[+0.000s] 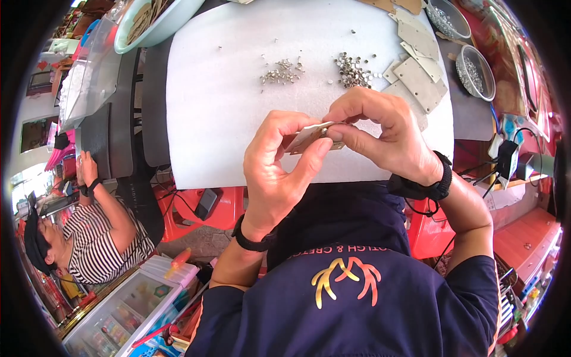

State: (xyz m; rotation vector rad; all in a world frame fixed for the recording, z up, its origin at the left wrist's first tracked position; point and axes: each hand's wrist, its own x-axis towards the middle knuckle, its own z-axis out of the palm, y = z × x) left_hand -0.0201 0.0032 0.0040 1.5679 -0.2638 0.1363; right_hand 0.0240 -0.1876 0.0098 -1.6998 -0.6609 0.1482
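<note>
Over the near part of the white work surface (220,131), both my hands hold a small flat beige piece (303,139). My left hand (270,160) pinches it along its left side between thumb and fingers. The thumb and forefinger of my right hand (383,134) close on its right edge, where a small metal part shows; the fingers partly cover it. Beyond them lies a scattered pile of small metal rivets (282,72). To its right is a denser pile of small metal caps (354,71). Several similar flat pieces with holes (422,86) overlap at the right.
Two clear bowls of small metal parts, one (449,21) behind the other (474,74), stand on the right. A pale blue basin (157,27) holds brown pieces at the far left. Another person (104,232) sits at left. Red stools (205,208) flank me.
</note>
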